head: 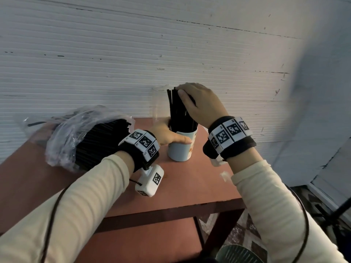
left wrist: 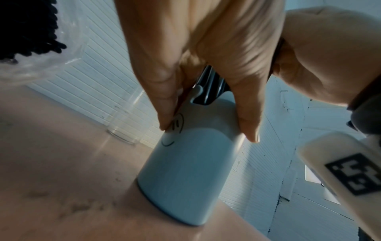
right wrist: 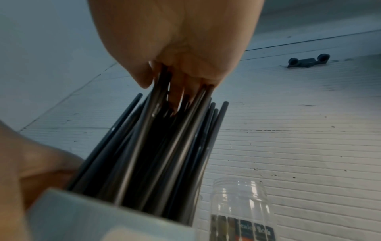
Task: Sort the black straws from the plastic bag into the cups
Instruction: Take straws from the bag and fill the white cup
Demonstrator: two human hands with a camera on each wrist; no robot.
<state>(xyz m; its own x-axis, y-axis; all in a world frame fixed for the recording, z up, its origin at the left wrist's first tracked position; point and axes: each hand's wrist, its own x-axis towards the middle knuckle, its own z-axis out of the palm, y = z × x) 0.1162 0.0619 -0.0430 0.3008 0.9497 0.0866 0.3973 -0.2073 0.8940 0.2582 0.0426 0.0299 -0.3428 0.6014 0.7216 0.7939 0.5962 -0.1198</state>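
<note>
Reddish-brown table (head: pixel 190 186) against a ribbed white wall (head: pixel 133 54): both hands worked at one cup.

Nearest, the left hand (head: pixel 167 133) gripped the pale blue cup (head: pixel 180 150) around its upper wall, thumb across the front. Above it the right hand (head: pixel 201 103) pinched the tops of the black straws (head: pixel 178 111) standing in that cup. Left of them lay the plastic bag (head: pixel 76 133), stuffed with more straws. Behind the cup stood a clear jar (right wrist: pixel 241 203).
</note>
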